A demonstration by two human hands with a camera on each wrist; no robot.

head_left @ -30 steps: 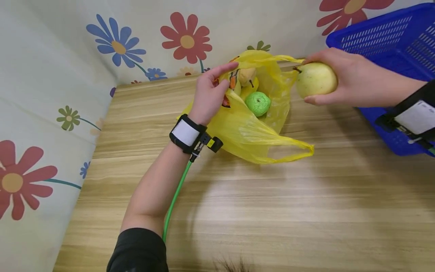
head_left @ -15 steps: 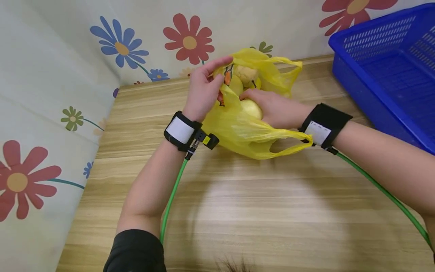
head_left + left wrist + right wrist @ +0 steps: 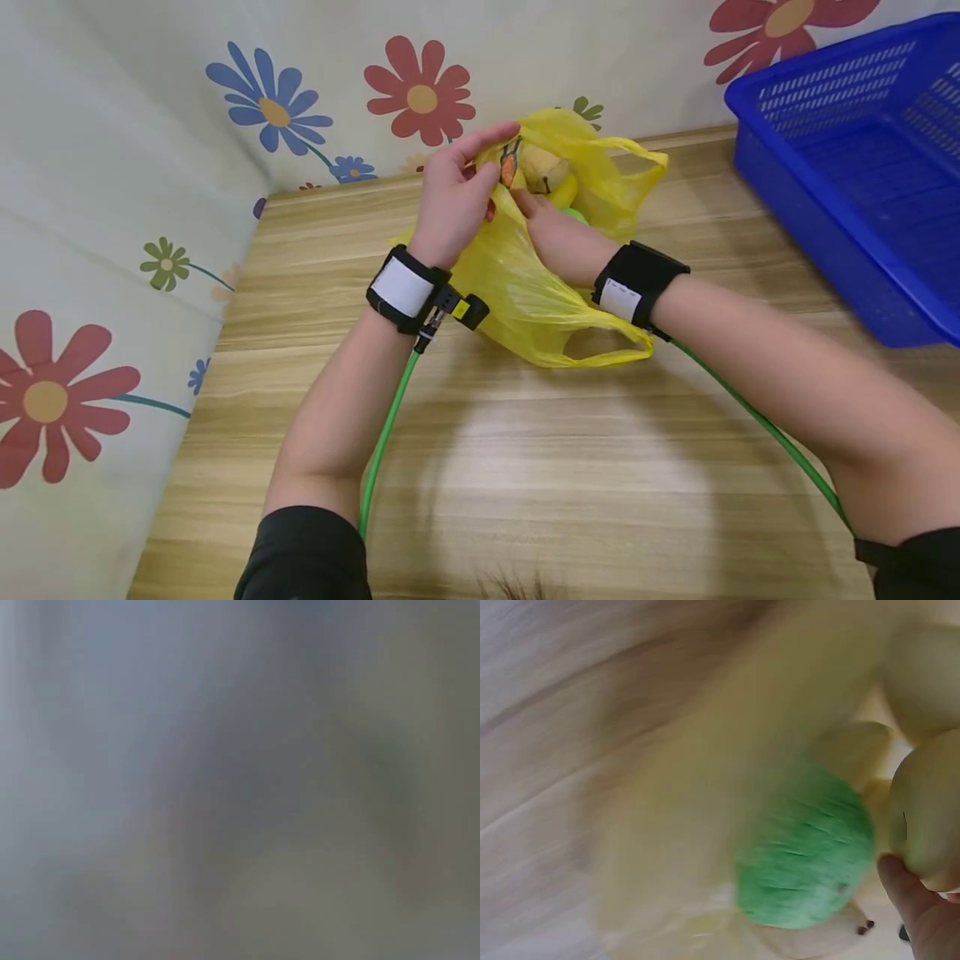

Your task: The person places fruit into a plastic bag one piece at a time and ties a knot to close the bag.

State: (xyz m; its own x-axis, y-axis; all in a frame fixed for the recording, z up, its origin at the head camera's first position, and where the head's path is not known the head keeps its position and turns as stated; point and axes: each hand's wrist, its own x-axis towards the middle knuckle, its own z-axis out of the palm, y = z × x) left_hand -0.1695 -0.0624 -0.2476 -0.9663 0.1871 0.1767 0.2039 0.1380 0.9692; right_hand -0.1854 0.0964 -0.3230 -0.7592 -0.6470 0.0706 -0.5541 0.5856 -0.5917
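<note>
My left hand (image 3: 453, 196) pinches the rim of a yellow plastic bag (image 3: 517, 292) between thumb and fingers, at the bag's left side. My right hand (image 3: 566, 242) is down inside the bag mouth, its fingertips hidden there in the head view. In the right wrist view its thumb (image 3: 907, 889) presses on a pale yellow pear (image 3: 930, 814). Left of that pear lies a green wrinkled round fruit (image 3: 810, 851), with only a sliver showing in the head view. Another pear (image 3: 543, 169) sits at the back of the bag. The left wrist view is blurred throughout.
A blue slotted plastic basket (image 3: 780, 175) stands at the back right of the wooden table (image 3: 540, 475). Behind the table hangs a flower-printed cloth (image 3: 322, 83). Green cables (image 3: 382, 450) run from both wrist straps along the forearms.
My right hand has carried the pear from beside the blue basket leftward and down into the yellow bag, covering most of the green fruit. My left hand keeps its hold on the rim.
</note>
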